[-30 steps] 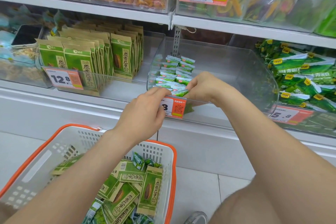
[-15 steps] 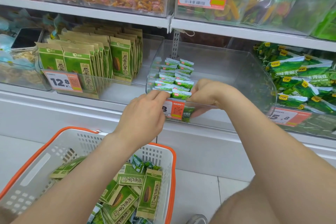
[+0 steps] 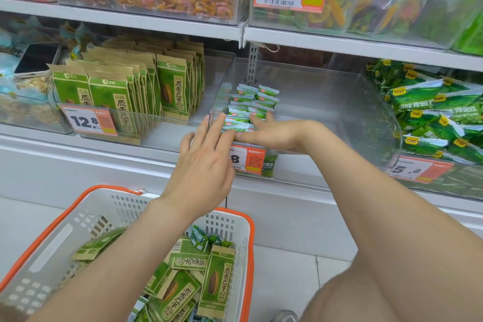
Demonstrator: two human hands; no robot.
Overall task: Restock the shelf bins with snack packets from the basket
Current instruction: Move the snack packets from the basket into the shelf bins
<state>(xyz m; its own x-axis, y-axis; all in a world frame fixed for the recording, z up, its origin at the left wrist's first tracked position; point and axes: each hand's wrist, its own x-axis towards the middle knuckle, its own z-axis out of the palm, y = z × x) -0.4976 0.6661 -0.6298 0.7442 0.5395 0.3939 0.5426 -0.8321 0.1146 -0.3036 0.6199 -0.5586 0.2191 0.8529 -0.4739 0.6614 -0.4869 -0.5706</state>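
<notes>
green snack packets (image 3: 248,108), the small kind, now lie in a double row at the left end of the clear bin (image 3: 339,112) in the middle of the frame, and the newest one sits at the front of that row. half a second ago both hands were curled at that spot, pinching a packet down behind the price tag (image 3: 248,161); now they have let go. the left hand (image 3: 206,165) is fully spread, fingers straight, tips reaching to the bin's front left corner, and it holds nothing. the right hand (image 3: 274,133) lies flat inside the bin with straight fingers against the front packets, also holding nothing, as if patting the row square. so this placement looks finished. most of the bin to the right of the row is bare, and the basket (image 3: 247,243) at the lower left still carries a heap of loose packs (image 3: 188,277), large green-and-brown ones with a few small ones on top, so i judge the restocking far from done, with the next reach going down to the basket.
</notes>
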